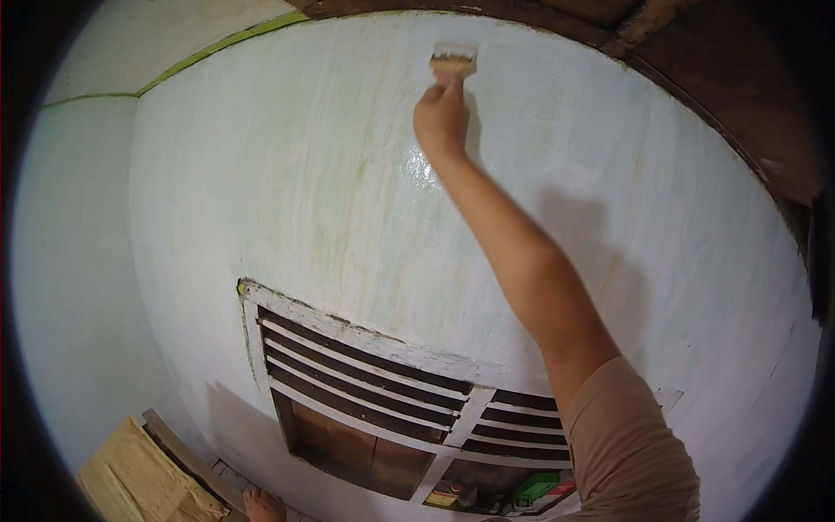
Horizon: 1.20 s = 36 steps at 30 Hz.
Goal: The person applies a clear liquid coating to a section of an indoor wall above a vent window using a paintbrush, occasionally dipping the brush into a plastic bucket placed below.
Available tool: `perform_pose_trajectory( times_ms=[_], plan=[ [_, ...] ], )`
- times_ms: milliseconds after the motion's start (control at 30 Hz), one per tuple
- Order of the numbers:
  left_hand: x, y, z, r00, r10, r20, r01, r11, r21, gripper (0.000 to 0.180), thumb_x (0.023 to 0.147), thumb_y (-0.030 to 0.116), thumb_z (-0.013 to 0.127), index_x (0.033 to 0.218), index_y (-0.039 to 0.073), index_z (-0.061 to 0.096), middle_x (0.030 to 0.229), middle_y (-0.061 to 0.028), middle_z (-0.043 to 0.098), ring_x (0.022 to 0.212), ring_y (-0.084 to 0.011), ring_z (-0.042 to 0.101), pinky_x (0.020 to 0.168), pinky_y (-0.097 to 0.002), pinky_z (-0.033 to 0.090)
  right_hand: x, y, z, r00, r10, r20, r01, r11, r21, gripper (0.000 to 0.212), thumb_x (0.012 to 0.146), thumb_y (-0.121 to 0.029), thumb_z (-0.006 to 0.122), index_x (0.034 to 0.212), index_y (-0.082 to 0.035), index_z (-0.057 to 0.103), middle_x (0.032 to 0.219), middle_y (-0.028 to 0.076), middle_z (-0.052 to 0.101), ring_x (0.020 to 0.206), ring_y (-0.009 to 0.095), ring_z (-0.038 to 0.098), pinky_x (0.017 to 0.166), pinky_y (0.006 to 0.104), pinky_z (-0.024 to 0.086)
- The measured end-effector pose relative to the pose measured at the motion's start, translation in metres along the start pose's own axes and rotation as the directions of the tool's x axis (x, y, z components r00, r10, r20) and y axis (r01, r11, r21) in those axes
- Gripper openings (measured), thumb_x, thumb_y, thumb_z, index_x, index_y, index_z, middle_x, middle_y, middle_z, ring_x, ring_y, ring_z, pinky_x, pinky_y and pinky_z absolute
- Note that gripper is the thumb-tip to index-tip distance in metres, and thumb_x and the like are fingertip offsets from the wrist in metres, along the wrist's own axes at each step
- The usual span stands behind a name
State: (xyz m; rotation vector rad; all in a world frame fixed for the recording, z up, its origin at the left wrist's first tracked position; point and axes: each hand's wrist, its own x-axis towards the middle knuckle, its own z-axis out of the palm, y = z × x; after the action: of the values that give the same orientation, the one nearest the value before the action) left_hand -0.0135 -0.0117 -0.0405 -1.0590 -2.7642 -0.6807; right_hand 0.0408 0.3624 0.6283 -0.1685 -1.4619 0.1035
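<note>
**One brown sleeve [631, 444], one bare right arm [531, 261], one paintbrush [453, 64], one pale wall [304, 191]**

Paintbrush: one, flat and wide, bristle end upward, the tip whitish, at the upper part of the wall near its top edge.

Right hand [441, 117]: one, closed around the brush's lower part, the arm stretched up and bent slightly at the elbow.

Wall: one main face, white with streaks of pale green and yellow; one glossy patch [423, 167] just below the right hand; one large shadow [600, 252] to the right of the arm.

Window frame [348, 329]: one, white, chipped along its top, below the brush. Two slatted sections, side by side, dark gaps between several slats; two openings beneath. The left opening shows brown wood [348, 444]; the right shows several small goods, among them one green item [539, 487].

Left hand [263, 505]: one, at the lower edge, partly cut off; how far open it is, and whether it grips anything, cannot be told. Just beside it, one wooden board [196, 465] and one creased tan sheet [139, 474].

Outer limits: one adjoining wall [74, 261] at left; one lime-green strip [217, 48] above; one brown wooden ceiling [713, 87] at upper right.
</note>
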Motion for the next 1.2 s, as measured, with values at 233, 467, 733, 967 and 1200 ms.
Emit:
perform_pose_trajectory(
  times_ms=[233, 467, 733, 967, 1200],
  plan=[
    [0.002, 0.019, -0.03, 0.994, -0.046, 0.102, 0.04, 0.997, 0.066, 0.039, 0.102, 0.03, 0.045, 0.106, -0.001, 0.069, 0.113, -0.0221, 0.069, 0.107, -0.0434, 0.061, 0.106, -0.0547, 0.042, -0.131, 0.006, -0.019, 0.989, -0.013, 0.148, -0.012, 0.987, 0.163, 0.03, 0.103, -0.011, 0.046, 0.132, -0.013, 0.051, 0.086, 0.022, 0.068, 0.078, 0.042, 0.069, 0.071, 0.0517, 0.052],
    [0.003, -0.002, 0.011, 1.0, 0.004, 0.006, -0.004, 0.999, 0.033, 0.038, 0.101, 0.029, 0.046, 0.107, 0.0, 0.069, 0.111, -0.0204, 0.07, 0.105, -0.0448, 0.061, 0.105, -0.0559, 0.042, 0.015, -0.012, 0.028, 0.977, -0.211, -0.022, 0.212, 0.975, 0.061, 0.027, 0.101, -0.016, 0.048, 0.128, -0.011, 0.051, 0.095, 0.025, 0.071, 0.089, 0.046, 0.068, 0.079, 0.0566, 0.053],
    [0.01, -0.003, 0.003, 0.985, -0.087, 0.151, 0.086, 0.996, 0.018, 0.043, 0.102, 0.032, 0.047, 0.123, 0.001, 0.068, 0.135, -0.0226, 0.062, 0.126, -0.0448, 0.055, 0.115, -0.0554, 0.038, -0.098, 0.007, 0.003, 0.993, -0.006, 0.115, -0.002, 0.998, 0.068, 0.028, 0.101, -0.013, 0.047, 0.128, -0.01, 0.052, 0.101, 0.024, 0.071, 0.094, 0.044, 0.069, 0.081, 0.0528, 0.054],
    [0.002, -0.007, 0.016, 0.989, -0.008, -0.147, 0.008, 1.0, -0.003, 0.04, 0.101, 0.032, 0.051, 0.104, -0.001, 0.073, 0.117, -0.0265, 0.069, 0.112, -0.0486, 0.061, 0.107, -0.0568, 0.045, -0.024, -0.002, -0.039, 0.991, -0.131, -0.041, 0.135, 0.979, 0.154, 0.033, 0.102, -0.014, 0.043, 0.127, -0.003, 0.061, 0.098, 0.016, 0.069, 0.081, 0.025, 0.064, 0.079, 0.0372, 0.051],
    [0.004, -0.009, 0.02, 0.982, 0.029, -0.186, -0.036, 0.999, -0.033, 0.038, 0.1, 0.03, 0.051, 0.097, -0.001, 0.073, 0.106, -0.0247, 0.072, 0.097, -0.0481, 0.064, 0.095, -0.0581, 0.049, 0.074, 0.001, -0.055, 0.997, -0.045, -0.07, 0.045, 0.999, 0.011, 0.029, 0.1, -0.016, 0.047, 0.124, -0.005, 0.059, 0.112, 0.025, 0.071, 0.103, 0.043, 0.067, 0.09, 0.05, 0.053]
  ],
)
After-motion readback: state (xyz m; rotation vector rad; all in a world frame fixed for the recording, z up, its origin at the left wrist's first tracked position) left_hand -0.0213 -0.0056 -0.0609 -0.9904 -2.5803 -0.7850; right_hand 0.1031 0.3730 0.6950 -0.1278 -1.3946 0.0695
